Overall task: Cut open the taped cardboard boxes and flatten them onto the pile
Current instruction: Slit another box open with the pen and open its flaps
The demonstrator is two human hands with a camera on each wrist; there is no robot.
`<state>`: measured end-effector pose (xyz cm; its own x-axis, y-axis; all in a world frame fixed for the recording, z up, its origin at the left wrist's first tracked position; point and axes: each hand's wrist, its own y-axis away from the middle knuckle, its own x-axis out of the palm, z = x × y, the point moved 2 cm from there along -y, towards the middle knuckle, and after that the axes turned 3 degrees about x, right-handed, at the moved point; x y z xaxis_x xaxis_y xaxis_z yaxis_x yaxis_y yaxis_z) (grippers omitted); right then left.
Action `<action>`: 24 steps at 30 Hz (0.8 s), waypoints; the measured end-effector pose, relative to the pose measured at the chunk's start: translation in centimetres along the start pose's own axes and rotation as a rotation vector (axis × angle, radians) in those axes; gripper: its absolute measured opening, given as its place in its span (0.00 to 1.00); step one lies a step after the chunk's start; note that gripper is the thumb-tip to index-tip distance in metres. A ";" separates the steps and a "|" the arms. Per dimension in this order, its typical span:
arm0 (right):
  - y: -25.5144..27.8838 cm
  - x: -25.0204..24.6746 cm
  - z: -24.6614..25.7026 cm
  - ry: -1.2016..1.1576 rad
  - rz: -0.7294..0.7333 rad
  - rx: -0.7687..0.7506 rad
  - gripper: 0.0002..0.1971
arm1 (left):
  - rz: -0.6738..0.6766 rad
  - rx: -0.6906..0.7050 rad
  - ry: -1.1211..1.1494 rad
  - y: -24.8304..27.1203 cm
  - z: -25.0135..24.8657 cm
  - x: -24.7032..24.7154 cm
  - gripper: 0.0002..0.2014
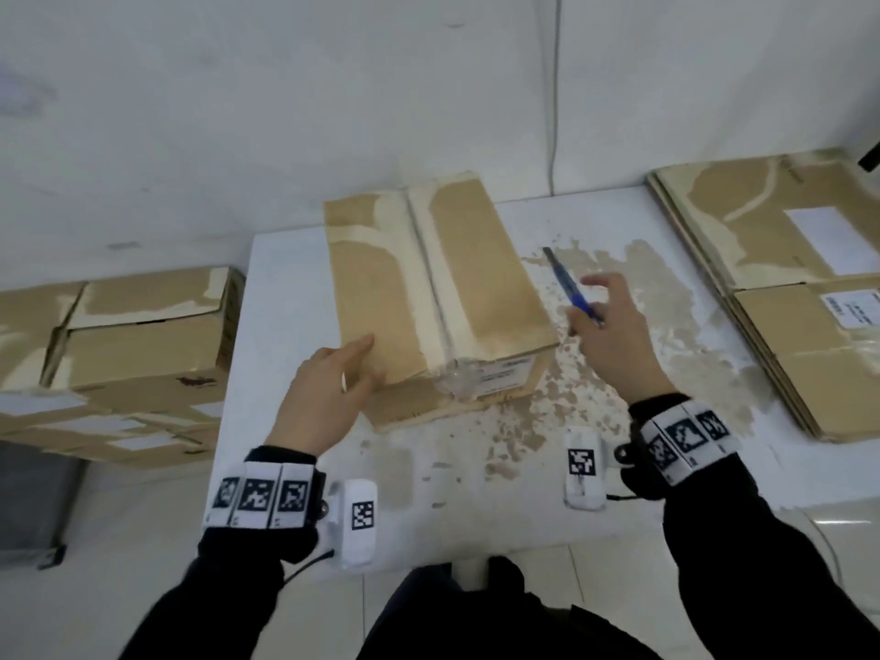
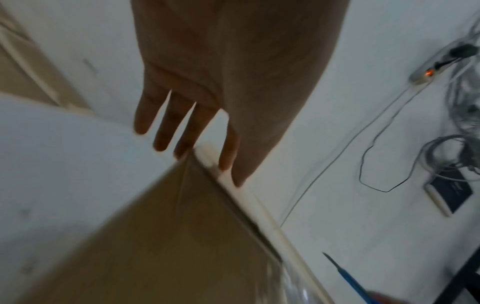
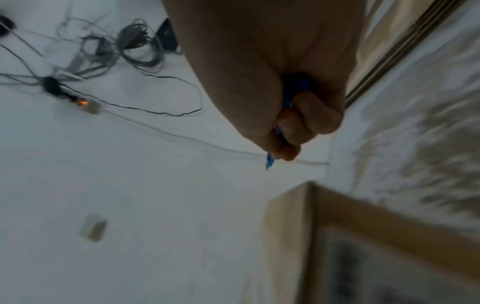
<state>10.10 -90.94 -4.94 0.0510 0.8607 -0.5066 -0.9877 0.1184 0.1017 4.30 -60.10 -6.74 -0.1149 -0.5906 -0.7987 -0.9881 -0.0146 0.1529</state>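
A taped brown cardboard box (image 1: pixel 428 283) stands in the middle of the white table (image 1: pixel 595 478), with a pale tape strip along its top seam. My left hand (image 1: pixel 333 388) lies with straight fingers against the box's near left corner; the left wrist view shows those fingers (image 2: pixel 182 131) spread over the box (image 2: pixel 155 236) edge. My right hand (image 1: pixel 614 335) hovers to the right of the box and grips a blue utility knife (image 1: pixel 571 288), blade pointing away. In the right wrist view the curled fingers (image 3: pixel 298 119) wrap the blue knife (image 3: pixel 270 160).
A pile of flattened cardboard (image 1: pixel 781 288) lies at the table's right end. Several more taped boxes (image 1: pixel 138 345) are stacked to the left of the table. Torn paper residue (image 1: pixel 643 297) covers the tabletop's right half. Cables and a power strip (image 2: pixel 426 76) lie on the floor behind.
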 end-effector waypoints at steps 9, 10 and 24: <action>-8.5 11.2 12.9 0.387 0.259 -0.107 0.17 | 0.101 0.332 -0.263 -9.7 0.1 -4.1 0.33; -9.4 12.0 13.4 0.454 0.251 -0.095 0.17 | 0.161 0.350 -0.307 -10.3 0.4 -3.3 0.35; -11.3 15.4 16.8 0.853 0.162 -0.182 0.14 | 0.024 0.440 -0.368 -10.4 2.2 -0.4 0.42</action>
<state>24.51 -70.71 0.46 -0.1469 0.1893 -0.9709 -0.9852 -0.1155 0.1265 14.42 -57.91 -9.30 -0.0875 -0.2656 -0.9601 -0.9251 0.3791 -0.0206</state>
